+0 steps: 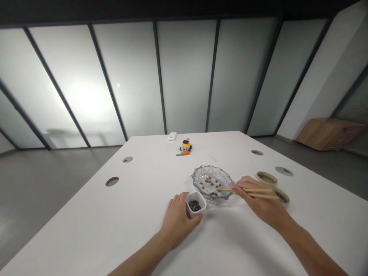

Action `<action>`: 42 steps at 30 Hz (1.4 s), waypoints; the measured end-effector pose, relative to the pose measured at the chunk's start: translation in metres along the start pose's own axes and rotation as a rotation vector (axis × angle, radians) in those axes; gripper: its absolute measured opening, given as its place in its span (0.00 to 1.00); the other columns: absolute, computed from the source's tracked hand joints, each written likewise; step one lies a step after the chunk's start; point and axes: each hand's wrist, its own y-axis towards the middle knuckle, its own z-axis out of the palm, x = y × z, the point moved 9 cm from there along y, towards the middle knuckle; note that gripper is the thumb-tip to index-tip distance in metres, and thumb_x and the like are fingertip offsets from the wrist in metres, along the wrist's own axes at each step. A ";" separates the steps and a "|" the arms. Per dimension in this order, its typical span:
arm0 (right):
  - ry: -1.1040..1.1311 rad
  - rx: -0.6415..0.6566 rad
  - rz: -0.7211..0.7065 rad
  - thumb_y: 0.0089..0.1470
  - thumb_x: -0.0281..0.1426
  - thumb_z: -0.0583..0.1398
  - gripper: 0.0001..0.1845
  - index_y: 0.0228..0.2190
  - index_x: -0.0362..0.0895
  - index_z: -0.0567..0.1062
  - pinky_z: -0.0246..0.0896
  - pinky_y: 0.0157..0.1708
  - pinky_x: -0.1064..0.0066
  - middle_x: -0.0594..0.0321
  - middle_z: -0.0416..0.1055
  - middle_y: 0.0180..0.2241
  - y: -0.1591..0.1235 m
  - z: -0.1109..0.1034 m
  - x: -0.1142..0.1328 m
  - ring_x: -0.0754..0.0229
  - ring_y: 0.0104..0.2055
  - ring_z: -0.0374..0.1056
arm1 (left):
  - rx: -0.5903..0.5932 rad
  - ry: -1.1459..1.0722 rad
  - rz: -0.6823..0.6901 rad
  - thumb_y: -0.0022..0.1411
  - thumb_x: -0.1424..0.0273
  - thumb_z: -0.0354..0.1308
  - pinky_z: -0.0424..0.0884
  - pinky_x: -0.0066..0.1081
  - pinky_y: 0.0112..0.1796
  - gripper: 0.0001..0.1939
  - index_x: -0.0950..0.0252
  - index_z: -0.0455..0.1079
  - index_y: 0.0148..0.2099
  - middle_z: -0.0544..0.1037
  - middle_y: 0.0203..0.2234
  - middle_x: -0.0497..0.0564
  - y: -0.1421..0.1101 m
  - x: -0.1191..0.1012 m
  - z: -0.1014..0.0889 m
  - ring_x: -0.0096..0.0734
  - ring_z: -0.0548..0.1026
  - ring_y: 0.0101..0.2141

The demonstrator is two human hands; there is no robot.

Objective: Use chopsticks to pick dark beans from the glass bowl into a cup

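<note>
My left hand [177,218] is wrapped round a small white square cup [196,205] with dark seeds in it, standing on the white table [120,222]. Just right of the cup sits a cut-glass dish [213,183] scattered with several dark seeds. My right hand [263,205] grips a pair of wooden chopsticks [250,192]; their tips reach over the dish's right side among the seeds. I cannot tell whether the tips hold a seed.
Two round beige containers [266,178] and a small white cup stand behind my right hand. At the far end lie a yellow toy robot [186,145], a small toy carrot [183,153] and a white box [172,136]. Round cable holes [112,181] dot the table. A wooden cabinet [327,133] stands at right.
</note>
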 end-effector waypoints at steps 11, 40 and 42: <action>-0.070 -0.085 0.030 0.71 0.57 0.56 0.31 0.30 0.51 0.83 0.75 0.37 0.63 0.59 0.83 0.32 -0.001 -0.009 -0.005 0.53 0.35 0.80 | -0.005 -0.002 0.002 0.62 0.58 0.65 0.65 0.43 0.56 0.22 0.59 0.71 0.56 0.80 0.51 0.55 0.001 -0.001 -0.002 0.49 0.74 0.53; -0.061 -0.028 -0.018 0.72 0.55 0.55 0.31 0.26 0.51 0.80 0.73 0.37 0.61 0.60 0.81 0.28 0.002 -0.004 0.008 0.53 0.32 0.77 | 0.003 0.004 0.000 0.63 0.59 0.66 0.65 0.43 0.55 0.21 0.58 0.70 0.56 0.80 0.51 0.55 0.001 -0.001 -0.003 0.49 0.74 0.53; -0.045 -0.016 -0.018 0.72 0.56 0.55 0.31 0.26 0.51 0.81 0.73 0.37 0.60 0.60 0.82 0.29 0.001 -0.003 0.008 0.53 0.32 0.77 | 0.005 0.001 -0.001 0.63 0.59 0.66 0.66 0.43 0.55 0.21 0.58 0.70 0.55 0.80 0.51 0.54 0.001 -0.001 -0.002 0.48 0.74 0.53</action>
